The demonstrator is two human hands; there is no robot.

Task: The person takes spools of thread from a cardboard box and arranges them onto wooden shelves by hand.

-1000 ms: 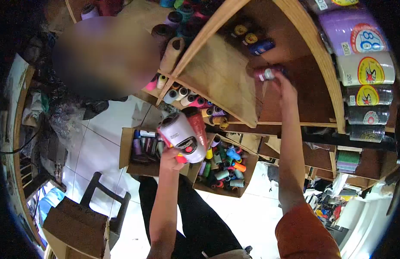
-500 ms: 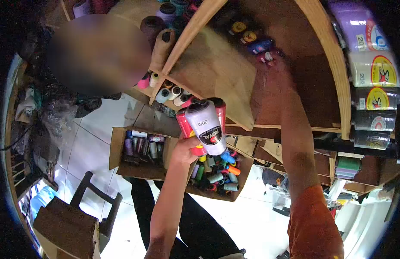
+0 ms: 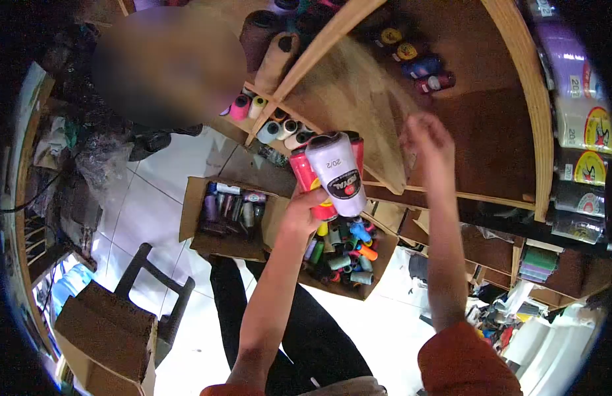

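Note:
My left hand [image 3: 302,212] is closed around thread cones held upright. In front is a pale lavender-white cone [image 3: 337,168] with a black label and "20/2" on its wrapper. A red cone [image 3: 303,169] shows on its left, and another red cone [image 3: 359,157] peeks out behind it on the right. My right hand [image 3: 429,137], slightly blurred, hangs in front of the wooden shelf with fingers loosely bent and apart. Nothing shows in it. Deeper on that shelf lies a row of wrapped cones, with a dark red cone [image 3: 435,82] nearest my right hand.
Below stand a cardboard box [image 3: 233,248] of wrapped cones and another box [image 3: 378,280] of mixed coloured spools. A wooden divider [image 3: 319,56] and a right-hand upright [image 3: 527,79] frame the shelf. Stacked cones [image 3: 586,125] line the far right. A dark chair [image 3: 164,280] is lower left.
My right hand has drawn back from the dark red cone, down toward the shelf's front. That cone stays in the row. My left hand still holds its cones; the view has shifted.

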